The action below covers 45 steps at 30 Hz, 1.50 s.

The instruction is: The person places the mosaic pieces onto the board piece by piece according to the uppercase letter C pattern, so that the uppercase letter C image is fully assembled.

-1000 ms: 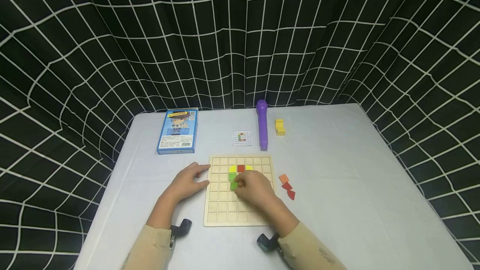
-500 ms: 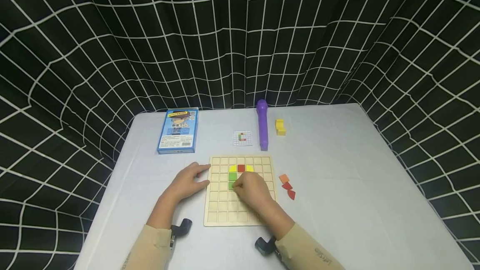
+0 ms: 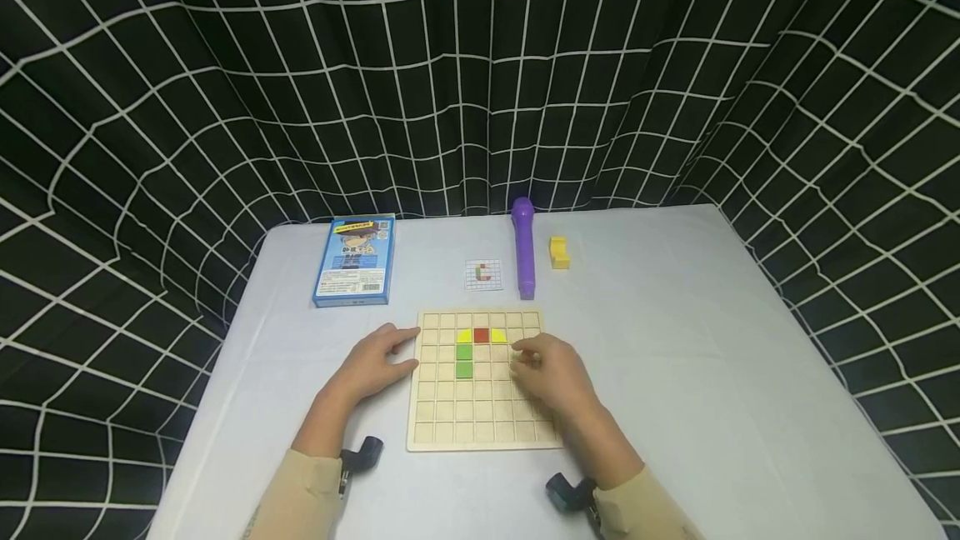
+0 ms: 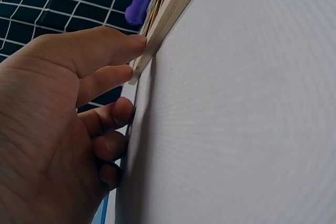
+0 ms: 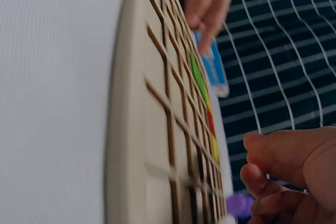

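A wooden grid board (image 3: 442, 413) lies flat on the table. In its cells sit two green square tiles, the nearer green tile (image 3: 464, 369) below the other, with a yellow rounded tile (image 3: 465, 337), a red square tile (image 3: 482, 336) and another yellow rounded tile (image 3: 498, 337) in a row above. My left hand (image 3: 371, 367) touches the board's left edge with thumb and index fingertip; the left wrist view shows the other fingers loosely bent. Above the board's right side hovers my right hand (image 3: 557, 373), fingers loosely bent, nothing visible between them.
Behind the board lies a small pattern card (image 3: 483, 275). A purple toy microphone (image 3: 524, 252) and a yellow block (image 3: 559, 253) are to its right. A blue box (image 3: 354, 262) lies at the back left. A black gridded curtain (image 3: 487, 65) surrounds the table.
My right hand has left the lower green tile, which now lies in its cell, and moved right. It now hides the loose orange and red pieces beside the board. My left hand stays put.
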### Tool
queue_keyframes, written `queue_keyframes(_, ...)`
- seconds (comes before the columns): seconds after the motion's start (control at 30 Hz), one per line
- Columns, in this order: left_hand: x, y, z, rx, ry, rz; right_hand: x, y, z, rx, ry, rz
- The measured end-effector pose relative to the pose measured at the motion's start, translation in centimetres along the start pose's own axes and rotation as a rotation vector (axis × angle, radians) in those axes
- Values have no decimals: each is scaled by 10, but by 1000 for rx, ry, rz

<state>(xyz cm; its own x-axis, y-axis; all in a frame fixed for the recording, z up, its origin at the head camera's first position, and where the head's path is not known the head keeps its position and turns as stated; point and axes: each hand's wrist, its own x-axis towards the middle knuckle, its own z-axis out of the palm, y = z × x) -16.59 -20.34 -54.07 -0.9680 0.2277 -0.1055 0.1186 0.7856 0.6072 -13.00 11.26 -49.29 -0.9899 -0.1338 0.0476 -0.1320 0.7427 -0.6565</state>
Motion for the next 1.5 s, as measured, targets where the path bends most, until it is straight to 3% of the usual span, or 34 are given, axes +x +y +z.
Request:
queue_keyframes(0.3, 0, -1, 0, 6, 6, 4, 1, 34, -28, -94, 24, 150)
queue_keyframes(0.67, 1, -1, -1, 9, -4, -8, -10, 51, -44, -200, -77, 324)
queue_keyframes(0.8, 2, -1, -1, 14, -4, -6, -11, 53, -41, -189, -60, 318)
queue_keyframes(1.07, 1, -2, 1, -4, -6, 0, -8, 54, -33, -203, -1, 209)
queue_keyframes(1.27, 0, -2, 0, -5, 0, 5, -9, 45, -34, -70, 35, 121)
queue_keyframes(1.5, 1, -2, 0, -6, 1, 3, -9, 28, -29, 202, -33, 145)
